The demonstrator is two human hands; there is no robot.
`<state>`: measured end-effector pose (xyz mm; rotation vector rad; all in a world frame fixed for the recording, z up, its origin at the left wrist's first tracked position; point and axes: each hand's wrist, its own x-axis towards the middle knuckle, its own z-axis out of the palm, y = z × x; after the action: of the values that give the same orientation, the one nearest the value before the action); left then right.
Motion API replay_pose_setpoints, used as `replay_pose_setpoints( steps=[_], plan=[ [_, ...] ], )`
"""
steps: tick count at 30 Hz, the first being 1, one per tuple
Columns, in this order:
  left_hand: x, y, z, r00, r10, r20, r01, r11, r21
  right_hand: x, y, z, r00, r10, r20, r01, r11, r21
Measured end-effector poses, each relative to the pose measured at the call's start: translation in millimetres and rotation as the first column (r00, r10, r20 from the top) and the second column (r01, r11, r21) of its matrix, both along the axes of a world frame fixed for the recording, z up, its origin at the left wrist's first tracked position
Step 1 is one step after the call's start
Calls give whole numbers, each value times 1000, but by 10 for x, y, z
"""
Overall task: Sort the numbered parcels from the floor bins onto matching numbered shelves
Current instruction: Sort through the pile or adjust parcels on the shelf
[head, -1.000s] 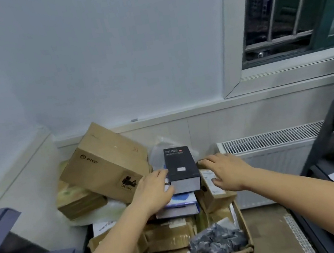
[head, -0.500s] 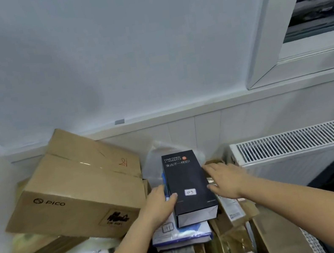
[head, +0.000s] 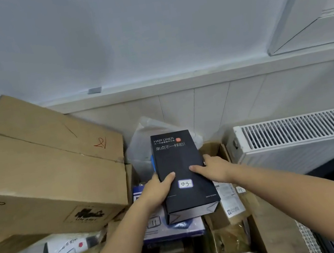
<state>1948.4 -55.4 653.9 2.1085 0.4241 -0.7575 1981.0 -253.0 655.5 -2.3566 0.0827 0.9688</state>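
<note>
The black hair-drier parcel (head: 182,172), labelled 03, is gripped at both long sides by the left hand (head: 158,191) and right hand (head: 212,168) atop the floor bin's (head: 269,233) pile; lifting toward shelf 03 seems next

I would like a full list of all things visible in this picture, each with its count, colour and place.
hair drier box: 1, black, centre, on top of the parcel pile, white label reading 03
large cardboard box: 1, brown, left, tilted, red 21 written on it
flat parcel: 1, white and blue, under the hair drier box
small cardboard parcel: 1, brown, right of the hair drier box
plastic bag: 1, clear, behind the hair drier box
radiator: 1, white, right, by the wall
left hand: 1, grips the box's left edge
right hand: 1, grips the box's right edge
</note>
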Motion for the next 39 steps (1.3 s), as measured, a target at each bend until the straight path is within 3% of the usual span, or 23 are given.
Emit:
replay_pose_setpoints(
  steps=[6, 13, 23, 29, 39],
  plan=[
    [-94, 16, -78, 981, 192, 34, -183, 965, -190, -195, 53, 4, 961, -232, -148, 269, 907, 323],
    [-308, -5, 325, 957, 235, 168, -192, 952, -239, -294, 59, 410, 960, -262, -102, 279, 855, 436],
    [-452, 196, 1376, 884, 275, 378, -150, 933, -327, -442, 281, 1380, 944, -313, 102, 211, 813, 542],
    [-687, 270, 1959, 794, 320, 517, -155, 929, -337, -562, 415, 1927, 932, -284, 224, 109, 810, 576],
    [-1425, 254, 2683, 644, 422, 638, -381, 900, -211, -802, 631, 2509, 933, -68, 353, -180, 762, 622]
  ],
)
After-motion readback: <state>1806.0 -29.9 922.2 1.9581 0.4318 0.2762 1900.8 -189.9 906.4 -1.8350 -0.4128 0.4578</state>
